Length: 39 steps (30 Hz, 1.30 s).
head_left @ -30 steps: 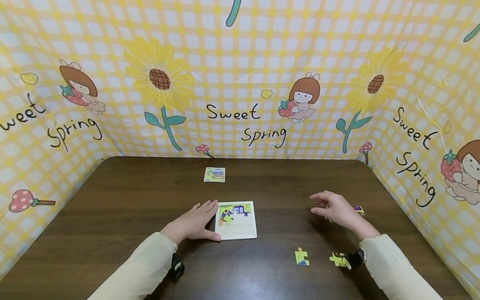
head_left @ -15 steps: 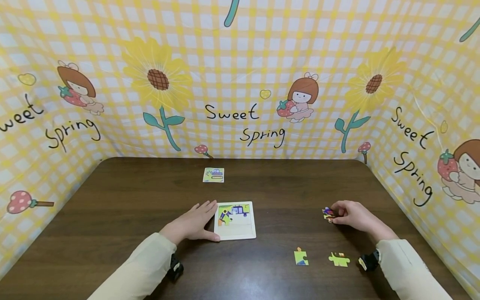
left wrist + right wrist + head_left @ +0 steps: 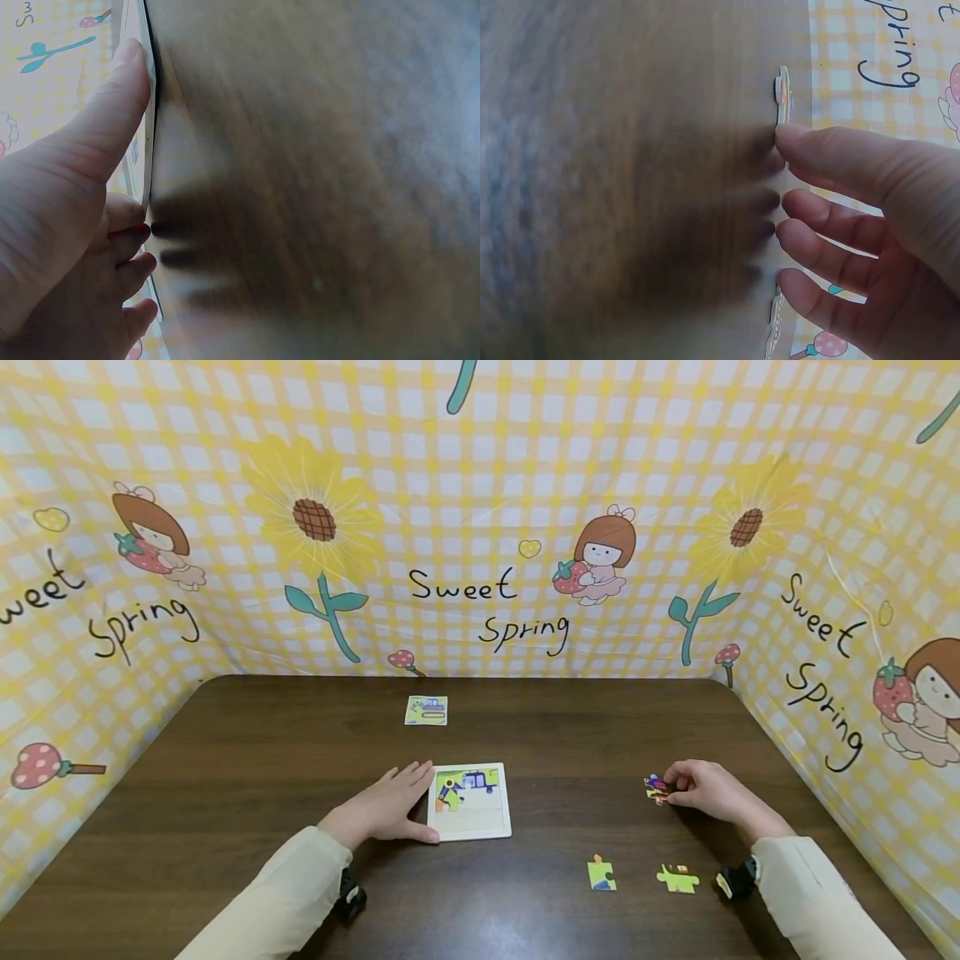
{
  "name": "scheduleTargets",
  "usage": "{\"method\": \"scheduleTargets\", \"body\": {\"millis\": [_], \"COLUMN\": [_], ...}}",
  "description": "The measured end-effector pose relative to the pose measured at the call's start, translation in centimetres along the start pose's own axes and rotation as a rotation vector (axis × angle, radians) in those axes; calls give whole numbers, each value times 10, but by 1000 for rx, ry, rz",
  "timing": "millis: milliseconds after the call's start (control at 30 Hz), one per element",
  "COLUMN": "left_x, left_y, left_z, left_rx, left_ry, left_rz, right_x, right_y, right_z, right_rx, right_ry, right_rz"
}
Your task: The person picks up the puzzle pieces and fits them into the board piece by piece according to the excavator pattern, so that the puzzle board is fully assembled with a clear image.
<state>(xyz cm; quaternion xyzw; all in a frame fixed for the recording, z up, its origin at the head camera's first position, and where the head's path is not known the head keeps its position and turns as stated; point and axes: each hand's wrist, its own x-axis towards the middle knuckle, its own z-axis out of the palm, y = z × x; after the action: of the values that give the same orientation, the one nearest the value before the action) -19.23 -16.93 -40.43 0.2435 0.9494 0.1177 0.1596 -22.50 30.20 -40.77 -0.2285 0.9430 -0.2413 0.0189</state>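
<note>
A white-framed puzzle board (image 3: 486,823) lies mid-table, with joined pieces of a purple digger picture across its upper part and bare pale backing below. My left hand (image 3: 382,806) rests along its left edge, fingers stretched toward the far corner and thumb (image 3: 124,101) at the near corner. To the right, my right hand (image 3: 708,789) pinches the right edge of a purple and yellow puzzle piece (image 3: 655,788) between thumb (image 3: 832,150) and forefinger. That piece lies low at the table. Another piece (image 3: 775,322) shows below the little finger in the right wrist view; the hand hides it from the head view.
Two green pieces lie nearer the front right: one with a blue corner (image 3: 602,875), one wider (image 3: 678,881) by the right wrist camera (image 3: 737,881). A small digger picture card (image 3: 426,711) lies behind the board. Yellow checked cloth (image 3: 465,510) walls the table's back and sides.
My right hand has drawn back to the right from above the puzzle piece, and its thumb and forefinger have closed on the piece's right edge. The left hand stays at the board.
</note>
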Motion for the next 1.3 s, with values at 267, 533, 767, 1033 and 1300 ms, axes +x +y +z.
{"method": "scheduleTargets", "body": {"millis": [267,533,767,1033,1300], "left_x": [-1,-1,-2,-2,1], "left_y": [-1,-1,-2,0,-1], "left_z": [1,1,2,1,2], "left_rx": [7,2,-1,-2,6], "left_ry": [1,7,13,10,13], "left_rz": [-2,-1,-5,-13,-8], "right_x": [2,12,27,50,72], "right_y": [-4,-21,-48,-86,-126], "right_z": [-2,-1,6,18,40], "right_rx": [-20,15,33,86,56], "right_ry": [0,31,25,-28,-56], "right_rz": [1,-55,-109,-217,-272]}}
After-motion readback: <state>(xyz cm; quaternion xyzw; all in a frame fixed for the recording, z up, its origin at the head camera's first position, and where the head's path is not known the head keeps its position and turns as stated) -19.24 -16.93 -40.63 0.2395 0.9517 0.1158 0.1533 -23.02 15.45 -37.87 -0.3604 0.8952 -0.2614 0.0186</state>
